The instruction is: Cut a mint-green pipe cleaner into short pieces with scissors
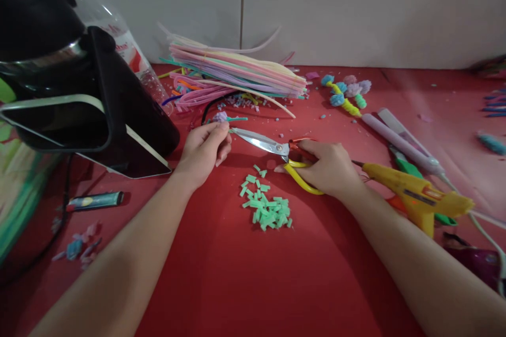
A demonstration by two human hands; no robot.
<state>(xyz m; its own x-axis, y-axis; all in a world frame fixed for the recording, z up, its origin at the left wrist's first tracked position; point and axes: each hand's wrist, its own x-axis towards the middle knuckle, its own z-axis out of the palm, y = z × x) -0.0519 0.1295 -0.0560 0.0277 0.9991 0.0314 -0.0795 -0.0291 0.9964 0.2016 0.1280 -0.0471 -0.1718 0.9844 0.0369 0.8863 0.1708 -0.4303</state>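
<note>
Hands (203, 150) on scissors (276, 150), label unreadable

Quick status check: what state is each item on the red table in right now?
Left hand: pinching a purple fuzzy flower with green stem.
Right hand: gripping yellow-handled steel scissors, blades nearly closed at the stem.
Short green pipe-cleaner offcuts: piled loose.
Yellow glue gun: lying unheld.
Pastel pipe-cleaner bundle: stacked uncut.
</note>
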